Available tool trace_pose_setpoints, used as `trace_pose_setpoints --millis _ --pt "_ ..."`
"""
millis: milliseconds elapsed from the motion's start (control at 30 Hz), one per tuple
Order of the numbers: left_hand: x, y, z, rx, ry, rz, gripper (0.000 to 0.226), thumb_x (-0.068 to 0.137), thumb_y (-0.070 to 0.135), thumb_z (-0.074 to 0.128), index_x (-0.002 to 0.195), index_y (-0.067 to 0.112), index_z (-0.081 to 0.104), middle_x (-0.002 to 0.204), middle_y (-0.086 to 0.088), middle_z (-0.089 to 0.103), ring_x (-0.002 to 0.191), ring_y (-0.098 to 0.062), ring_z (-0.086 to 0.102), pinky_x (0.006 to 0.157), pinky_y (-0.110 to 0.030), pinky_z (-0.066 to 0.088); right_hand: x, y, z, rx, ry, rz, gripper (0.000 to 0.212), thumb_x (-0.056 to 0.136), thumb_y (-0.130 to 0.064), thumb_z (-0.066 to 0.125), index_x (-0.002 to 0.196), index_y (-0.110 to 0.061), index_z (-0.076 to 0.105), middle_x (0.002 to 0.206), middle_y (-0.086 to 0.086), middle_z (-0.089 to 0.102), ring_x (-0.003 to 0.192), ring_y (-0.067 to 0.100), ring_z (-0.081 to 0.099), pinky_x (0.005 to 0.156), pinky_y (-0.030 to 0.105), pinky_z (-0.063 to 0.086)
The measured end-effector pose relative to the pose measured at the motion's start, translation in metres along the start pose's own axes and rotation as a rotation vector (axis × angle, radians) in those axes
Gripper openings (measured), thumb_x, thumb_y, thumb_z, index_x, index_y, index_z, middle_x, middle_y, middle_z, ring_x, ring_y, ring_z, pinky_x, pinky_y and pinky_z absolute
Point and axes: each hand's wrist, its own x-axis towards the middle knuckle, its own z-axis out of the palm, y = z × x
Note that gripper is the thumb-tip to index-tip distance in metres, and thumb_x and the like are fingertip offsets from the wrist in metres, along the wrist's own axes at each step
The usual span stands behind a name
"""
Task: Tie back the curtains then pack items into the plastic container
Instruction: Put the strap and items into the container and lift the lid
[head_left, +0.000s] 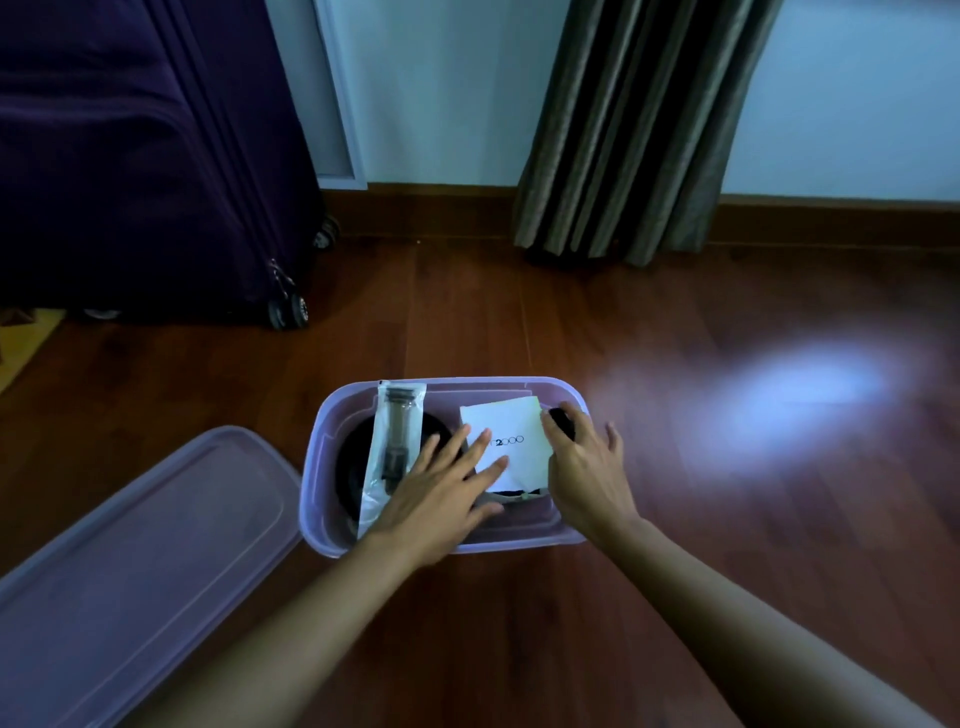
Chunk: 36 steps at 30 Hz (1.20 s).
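Note:
A translucent purple plastic container (332, 415) sits open on the wooden floor in front of me. Inside lie a white box (511, 426) printed with "2000", a clear packet (392, 441) holding a dark tube-shaped part, and a black round item (353, 457) under the packet. My left hand (441, 493) rests flat, fingers spread, on the box's near left corner. My right hand (582, 467) is at the box's right edge, thumb against it, over a small black object (561, 418). A striped brown curtain (639, 130) hangs gathered against the far wall.
The container's purple lid (140, 545) lies flat on the floor to the left. A dark purple suitcase (140, 156) on wheels stands at the back left. A bright reflection shows on the floor at the right. A wooden skirting board runs along the wall.

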Motion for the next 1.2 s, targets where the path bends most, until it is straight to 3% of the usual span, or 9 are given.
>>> trace_pose_setpoints --millis 100,300,467,600,733,900,1000,1100,1200 --pt "0.001 -0.004 0.0 -0.008 0.044 0.0 0.051 0.102 0.039 0.031 0.151 0.029 0.022 0.161 0.0 0.006 0.148 -0.026 -0.002 0.118 -0.043 -0.001 0.004 -0.001 0.0 0.035 0.014 0.039 0.078 0.08 0.01 0.051 0.151 -0.01 0.026 0.149 0.016 0.034 0.141 0.03 0.026 0.116 0.058 0.01" --pt "0.0 -0.008 0.001 -0.086 0.1 -0.009 0.048 0.1 0.033 0.042 0.147 0.028 0.034 0.16 0.0 0.015 0.148 -0.025 0.007 0.118 -0.039 0.002 0.01 0.005 -0.006 0.155 0.01 0.085 0.038 0.094 -0.007 0.056 0.13 -0.012 0.046 0.123 0.011 0.061 0.115 0.029 0.052 0.105 0.048 0.037" --pt "-0.001 -0.009 0.004 -0.106 0.14 -0.001 0.047 0.099 0.033 0.045 0.145 0.027 0.038 0.158 -0.001 0.02 0.148 -0.026 0.012 0.118 -0.039 0.008 0.009 0.01 0.006 -0.04 0.007 0.017 0.028 0.088 -0.006 0.058 0.115 -0.013 0.056 0.107 0.006 0.067 0.097 0.029 0.067 0.118 0.049 0.019" --pt "-0.001 -0.01 0.007 -0.117 0.13 -0.005 0.046 0.1 0.034 0.041 0.145 0.027 0.038 0.158 0.0 0.019 0.148 -0.025 0.013 0.118 -0.042 0.013 0.012 0.01 0.009 -0.151 0.014 0.003 0.021 0.087 -0.005 0.056 0.098 -0.017 0.069 0.098 -0.001 0.069 0.086 0.02 0.069 0.117 0.053 0.018" --pt "-0.002 -0.012 0.009 -0.143 0.134 -0.006 0.046 0.099 0.032 0.045 0.145 0.026 0.039 0.158 -0.001 0.023 0.147 -0.025 0.014 0.117 -0.041 0.013 0.012 0.009 0.001 -0.2 -0.123 0.005 0.028 0.09 -0.008 0.042 0.092 -0.017 0.068 0.087 0.0 0.069 0.084 0.021 0.066 0.119 0.051 0.008" --pt "-0.003 -0.013 0.005 -0.135 0.115 0.023 0.057 0.097 0.048 0.02 0.149 0.028 0.026 0.16 0.002 0.008 0.148 -0.021 0.004 0.12 -0.041 0.013 0.007 0.009 -0.001 0.036 0.076 -0.003 0.037 0.087 -0.002 0.045 0.115 -0.016 0.064 0.114 0.003 0.07 0.096 0.027 0.068 0.117 0.056 0.014" --pt "-0.01 -0.027 -0.014 -0.19 0.249 0.002 0.061 0.094 0.048 0.017 0.15 0.025 0.024 0.159 0.0 0.009 0.146 -0.018 0.007 0.118 -0.036 0.01 0.011 0.001 -0.016 0.199 0.324 -0.054 0.043 0.091 -0.007 0.051 0.133 -0.009 0.055 0.14 0.014 0.053 0.132 0.031 0.048 0.117 0.055 0.019" --pt "-0.028 -0.068 -0.041 -0.184 0.463 -0.178 0.058 0.096 0.041 0.029 0.149 0.017 0.028 0.157 -0.009 0.023 0.144 -0.026 0.023 0.114 -0.039 0.019 0.035 -0.037 -0.034 0.264 0.371 -0.208 0.051 0.091 -0.019 0.05 0.141 -0.011 0.048 0.151 0.013 0.04 0.144 0.029 0.029 0.119 0.048 0.017" --pt "-0.07 -0.12 -0.054 -0.231 0.615 -0.476 0.063 0.098 0.039 0.036 0.152 0.015 0.015 0.159 -0.01 0.016 0.146 -0.026 0.016 0.115 -0.04 0.015 0.065 -0.102 -0.035 0.265 0.267 -0.43 0.055 0.09 -0.023 0.054 0.142 -0.01 0.045 0.15 0.018 0.039 0.143 0.037 0.028 0.116 0.05 0.022"
